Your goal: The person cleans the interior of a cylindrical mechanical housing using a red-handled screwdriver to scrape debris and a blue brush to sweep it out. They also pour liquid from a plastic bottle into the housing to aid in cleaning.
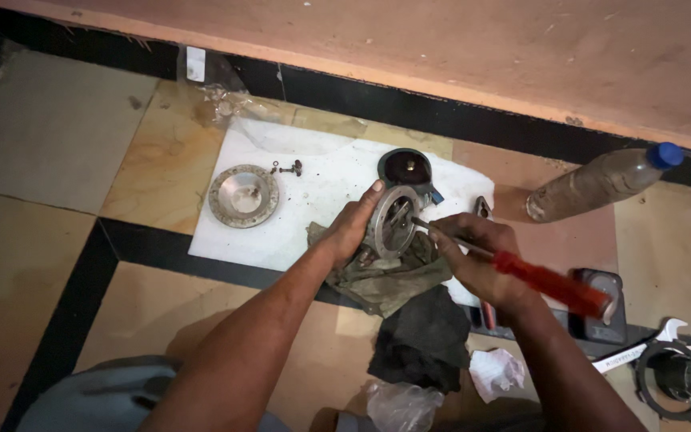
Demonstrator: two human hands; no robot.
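Note:
My left hand [353,226] grips a round metal housing [394,218], held on edge over a grey-green rag [385,276]. My right hand [477,260] holds a screwdriver with a red handle [549,282]; its metal tip reaches into the open face of the housing. Just behind the housing stands a dark round part [406,166]. All of this rests at the right end of a white sheet [297,216] spread on the tiled floor.
A round metal cover plate [243,194] and small screws [288,168] lie on the sheet's left. A dusty plastic bottle with a blue cap [601,181] lies at right. A dark cloth [421,336], crumpled paper [496,372], a small grey device [601,308] and a ring-shaped part [677,378] sit nearer me.

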